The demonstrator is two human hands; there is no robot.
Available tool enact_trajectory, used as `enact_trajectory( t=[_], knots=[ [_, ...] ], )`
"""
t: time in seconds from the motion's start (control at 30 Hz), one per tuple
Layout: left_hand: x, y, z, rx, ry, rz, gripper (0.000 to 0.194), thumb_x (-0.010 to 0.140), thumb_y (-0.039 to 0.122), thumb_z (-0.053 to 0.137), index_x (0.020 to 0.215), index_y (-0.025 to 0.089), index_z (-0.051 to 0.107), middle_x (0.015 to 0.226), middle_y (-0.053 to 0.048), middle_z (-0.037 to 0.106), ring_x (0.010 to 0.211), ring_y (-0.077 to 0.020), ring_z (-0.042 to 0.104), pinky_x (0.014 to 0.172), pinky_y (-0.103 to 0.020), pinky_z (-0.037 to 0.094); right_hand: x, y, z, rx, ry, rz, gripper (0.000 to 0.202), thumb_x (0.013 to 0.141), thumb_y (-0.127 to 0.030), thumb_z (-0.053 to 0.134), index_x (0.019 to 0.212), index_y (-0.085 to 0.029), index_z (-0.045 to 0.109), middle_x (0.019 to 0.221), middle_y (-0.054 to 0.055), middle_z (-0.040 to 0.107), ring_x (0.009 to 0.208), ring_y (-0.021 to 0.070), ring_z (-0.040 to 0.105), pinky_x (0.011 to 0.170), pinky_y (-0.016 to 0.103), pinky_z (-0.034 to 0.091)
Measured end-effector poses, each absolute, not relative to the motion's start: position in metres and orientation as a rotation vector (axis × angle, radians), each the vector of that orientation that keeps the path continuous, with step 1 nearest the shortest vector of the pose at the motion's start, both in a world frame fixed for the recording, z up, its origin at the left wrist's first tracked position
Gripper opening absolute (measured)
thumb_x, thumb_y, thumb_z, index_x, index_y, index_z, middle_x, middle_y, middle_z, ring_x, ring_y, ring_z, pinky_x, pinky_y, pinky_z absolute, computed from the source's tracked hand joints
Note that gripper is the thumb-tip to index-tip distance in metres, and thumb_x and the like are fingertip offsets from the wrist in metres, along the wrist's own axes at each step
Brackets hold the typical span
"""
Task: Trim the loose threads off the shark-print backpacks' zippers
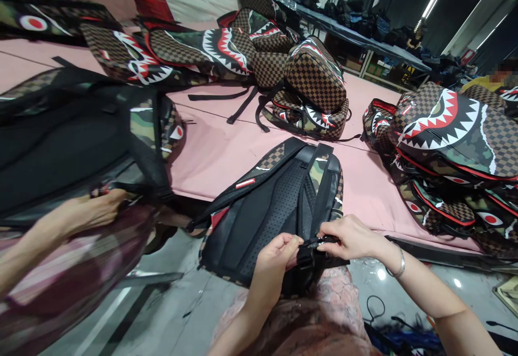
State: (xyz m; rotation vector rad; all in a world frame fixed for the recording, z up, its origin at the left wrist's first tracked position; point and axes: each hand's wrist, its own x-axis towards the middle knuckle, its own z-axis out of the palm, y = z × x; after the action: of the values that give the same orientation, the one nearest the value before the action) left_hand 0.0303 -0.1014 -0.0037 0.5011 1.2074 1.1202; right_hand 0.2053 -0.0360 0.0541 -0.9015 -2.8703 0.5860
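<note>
A backpack (275, 210) with a black mesh back panel lies straps-up, its upper part on the pink table and its lower end over my lap. Near its lower right corner, my left hand (279, 251) pinches a black strap (308, 244) between thumb and fingers. Just to the right, my right hand (348, 237), with a bracelet on the wrist, is closed on the same strap. A small dark part between the two hands is too unclear to name. One shoulder strap (324, 175) runs up from there along the back panel.
A co-worker's hand (97, 207) works on another black-backed backpack (81, 145) at the left. Several checked and camouflage backpacks (453, 135) with shark-mouth prints are piled at the right. More lie across the pink table (230, 156). Straps and dark scraps (400, 334) litter the floor.
</note>
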Motion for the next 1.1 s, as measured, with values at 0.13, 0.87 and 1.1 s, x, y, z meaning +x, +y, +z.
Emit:
enact_trajectory(
  t=[0.13,0.87,1.1],
  knots=[
    [0.029,-0.101,-0.006,0.441,1.121,1.094,0.034,0.06,0.046,0.068,0.068,0.016,0.054,0.048,0.009,0.039,0.043,-0.005,0.032,0.046,-0.018,0.03,0.205,-0.034,0.054,-0.869,-2.93,0.563,0.014,0.086,-0.033,0.053,0.089,-0.019,0.055,0.072,0.001,0.062,0.061,0.0123,0.055,0.054,0.02,0.03],
    [0.025,-0.083,0.005,0.322,0.864,1.136,0.028,0.068,0.04,0.068,0.078,0.018,0.054,0.069,0.0,0.059,0.063,-0.0125,0.058,0.062,-0.025,0.048,0.182,-0.112,-0.053,-1.261,-1.414,1.265,0.034,0.065,-0.036,0.069,0.093,-0.02,0.06,0.08,0.002,0.063,0.071,0.017,0.058,0.06,0.026,0.046],
    [0.02,-0.065,-0.001,1.13,1.355,0.832,0.034,0.069,0.052,0.059,0.062,0.019,0.053,0.046,0.004,0.051,0.047,-0.0131,0.051,0.05,-0.023,0.036,0.188,-0.117,-0.041,-1.412,-1.931,0.661,0.009,0.073,-0.02,0.05,0.064,-0.018,0.05,0.057,-0.002,0.053,0.052,0.0107,0.047,0.05,0.02,0.033]
  ],
)
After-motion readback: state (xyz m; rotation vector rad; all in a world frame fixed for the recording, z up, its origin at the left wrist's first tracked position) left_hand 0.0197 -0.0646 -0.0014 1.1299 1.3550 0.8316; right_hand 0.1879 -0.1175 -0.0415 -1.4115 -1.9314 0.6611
